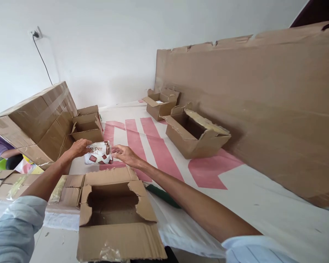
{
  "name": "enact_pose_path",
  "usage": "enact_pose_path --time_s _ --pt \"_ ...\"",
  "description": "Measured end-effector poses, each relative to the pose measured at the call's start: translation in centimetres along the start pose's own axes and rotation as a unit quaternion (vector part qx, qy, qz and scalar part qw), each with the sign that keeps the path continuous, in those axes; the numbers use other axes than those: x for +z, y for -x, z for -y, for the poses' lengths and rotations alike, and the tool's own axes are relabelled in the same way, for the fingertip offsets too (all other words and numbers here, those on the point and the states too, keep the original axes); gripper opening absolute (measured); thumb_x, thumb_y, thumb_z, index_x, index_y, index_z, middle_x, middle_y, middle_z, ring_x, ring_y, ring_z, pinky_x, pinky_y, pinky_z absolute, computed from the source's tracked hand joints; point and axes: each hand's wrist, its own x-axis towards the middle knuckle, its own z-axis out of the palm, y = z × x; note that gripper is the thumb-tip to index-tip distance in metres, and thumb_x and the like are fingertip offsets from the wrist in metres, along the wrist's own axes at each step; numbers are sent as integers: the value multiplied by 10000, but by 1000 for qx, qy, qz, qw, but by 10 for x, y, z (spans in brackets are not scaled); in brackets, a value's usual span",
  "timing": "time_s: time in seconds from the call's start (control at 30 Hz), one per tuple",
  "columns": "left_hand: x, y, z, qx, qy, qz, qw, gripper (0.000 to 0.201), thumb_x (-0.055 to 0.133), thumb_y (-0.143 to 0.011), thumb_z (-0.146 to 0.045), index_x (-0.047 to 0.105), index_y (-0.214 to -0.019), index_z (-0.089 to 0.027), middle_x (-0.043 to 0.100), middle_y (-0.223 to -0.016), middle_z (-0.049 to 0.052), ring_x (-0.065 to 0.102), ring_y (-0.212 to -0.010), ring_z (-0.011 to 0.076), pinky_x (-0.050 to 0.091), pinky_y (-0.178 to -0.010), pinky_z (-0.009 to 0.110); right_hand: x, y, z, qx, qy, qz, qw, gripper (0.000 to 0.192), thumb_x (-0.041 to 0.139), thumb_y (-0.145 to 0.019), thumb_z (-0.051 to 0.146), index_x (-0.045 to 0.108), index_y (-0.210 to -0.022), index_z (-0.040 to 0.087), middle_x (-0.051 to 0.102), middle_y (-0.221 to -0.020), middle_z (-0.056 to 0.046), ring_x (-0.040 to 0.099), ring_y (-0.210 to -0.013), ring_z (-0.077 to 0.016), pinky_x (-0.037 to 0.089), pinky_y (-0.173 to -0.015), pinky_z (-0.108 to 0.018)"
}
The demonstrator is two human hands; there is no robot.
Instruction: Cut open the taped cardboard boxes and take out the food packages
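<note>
A white packet point(98, 154) with brown squares and printed lettering lies on the white-and-pink sheet point(159, 146) beyond an open cardboard box point(117, 219). My left hand point(79, 147) rests on the packet's left end, fingers curled over it. My right hand point(125, 153) touches its right end with fingers spread. Both arms reach out over the open box, which looks empty inside.
Taped cartons point(38, 120) are stacked at the left, with a small open box point(87, 126) beside them. Two more open boxes point(194, 133) point(160, 102) sit by a tall cardboard sheet point(249, 106) on the right. A person's arm point(5, 151) shows at far left. A dark green object point(163, 195) lies under my right forearm.
</note>
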Motion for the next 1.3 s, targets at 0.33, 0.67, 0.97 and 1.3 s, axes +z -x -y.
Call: enact_pose_path --time_s 0.33,0.67,0.97,1.3 --pt "12 -61 56 -132 27 -60 989 238 644 -929 -321 811 -1066 -221 807 -971 62 681 -989 247 442 -771 284 -92 102 -29 45 98 -111 988 441 712 -877 553 771 -1176 234 798 -1101 -85 732 -1014 -262 616 -921 -430" --pt "-5 -50 31 -196 19 -96 976 379 760 -908 -403 774 -1221 -189 721 -1365 208 640 -1285 401 496 -980 419 -116 133 -79 66 133 -217 965 448 723 -829 577 793 -1088 218 830 -1077 -126 767 -989 -327 619 -925 -491" --pt "-50 136 -90 144 60 40 987 719 850 -823 -554 642 -1437 -243 707 -1421 137 678 -1235 366 564 -995 467 -114 130 -95 31 168 -243 955 386 636 -869 488 802 -1080 210 830 -1022 -97 751 -914 -275 602 -834 -406" --pt "-2 93 -127 95 -109 98 985 208 574 -986 -148 756 -1043 -231 801 -1123 89 768 -1036 287 559 -820 361 -112 125 -107 6 197 -247 949 387 585 -889 441 811 -1089 198 824 -957 -84 745 -839 -254 601 -790 -384"
